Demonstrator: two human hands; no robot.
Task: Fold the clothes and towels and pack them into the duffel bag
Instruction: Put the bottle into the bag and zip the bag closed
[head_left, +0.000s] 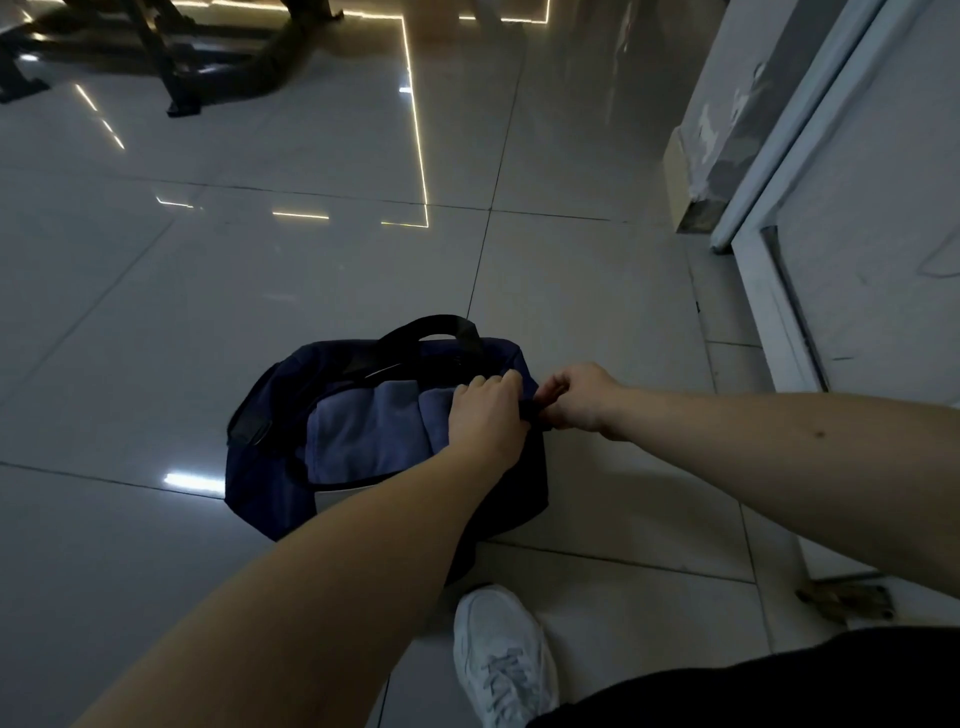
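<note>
A navy duffel bag (270, 483) with black handles sits open on the tiled floor in front of me. Folded light-blue cloth (363, 436) lies inside its opening. My left hand (488, 415) rests over the bag's right end, fingers curled on the dark fabric there. My right hand (576, 397) pinches a small dark part of the bag's right end, just beside the left hand. What exactly the fingers pinch is too dark to tell.
My white shoe (504, 660) stands on the glossy tiles right below the bag. A white door frame (769, 291) and wall run along the right. Dark furniture legs (171, 78) stand at the far upper left. A small brownish object (852, 603) lies near the wall.
</note>
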